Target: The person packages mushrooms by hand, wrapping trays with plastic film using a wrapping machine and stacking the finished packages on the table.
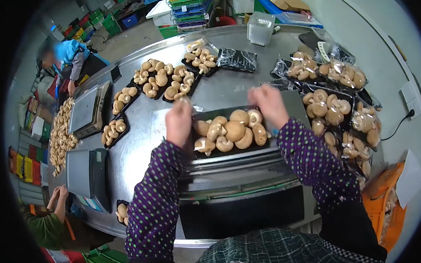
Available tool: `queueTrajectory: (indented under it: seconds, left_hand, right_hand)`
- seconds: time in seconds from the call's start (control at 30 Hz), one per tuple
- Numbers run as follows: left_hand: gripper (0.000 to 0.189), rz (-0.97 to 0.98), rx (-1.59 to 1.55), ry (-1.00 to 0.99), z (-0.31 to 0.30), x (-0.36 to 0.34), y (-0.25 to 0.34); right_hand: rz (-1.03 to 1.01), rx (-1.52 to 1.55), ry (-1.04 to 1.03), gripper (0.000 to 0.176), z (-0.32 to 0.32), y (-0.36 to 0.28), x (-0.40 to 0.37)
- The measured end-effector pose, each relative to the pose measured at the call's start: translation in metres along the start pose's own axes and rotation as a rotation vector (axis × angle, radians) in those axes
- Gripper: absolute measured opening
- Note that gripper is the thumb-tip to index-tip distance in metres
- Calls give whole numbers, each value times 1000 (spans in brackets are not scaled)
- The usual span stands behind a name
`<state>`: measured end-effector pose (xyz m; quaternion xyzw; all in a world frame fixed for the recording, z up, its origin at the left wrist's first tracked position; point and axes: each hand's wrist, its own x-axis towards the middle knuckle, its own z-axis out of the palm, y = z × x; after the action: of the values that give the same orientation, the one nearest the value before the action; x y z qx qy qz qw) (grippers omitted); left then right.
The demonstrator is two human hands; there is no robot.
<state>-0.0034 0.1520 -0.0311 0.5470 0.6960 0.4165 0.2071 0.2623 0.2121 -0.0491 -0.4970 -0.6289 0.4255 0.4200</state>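
A black tray of brown mushrooms (235, 132) lies in front of me at the near edge of the steel table, on a wrapping station. My left hand (178, 122) is closed in a pinch by the tray's far left corner. Past the far right corner, my right hand (269, 103) is pinched too, raised a little above the tray. Both hands grip transparent plastic film (198, 108), which shows only as faint glints around the tray. A little motion blur softens the fingers.
Wrapped mushroom packs (331, 108) pile up on the right. Unwrapped trays (152, 77) stand at the back left, near a scale (88, 111) and loose mushrooms (62, 134). Plastic containers (260, 29) sit at the back. Two co-workers, one in blue (73, 55), are on the left.
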Motion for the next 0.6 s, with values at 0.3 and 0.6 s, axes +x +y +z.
queueTrajectory:
  seconds: [0.3, 0.6]
  left_hand:
    - [34, -132, -416, -478, -38, -48, 5]
    - [29, -88, -464, -480, -112, -256, 49]
  right_hand:
    - [-337, -339, -170, 8, -8, -35, -38]
    - [-677, -330, -302, 21, -65, -143, -242]
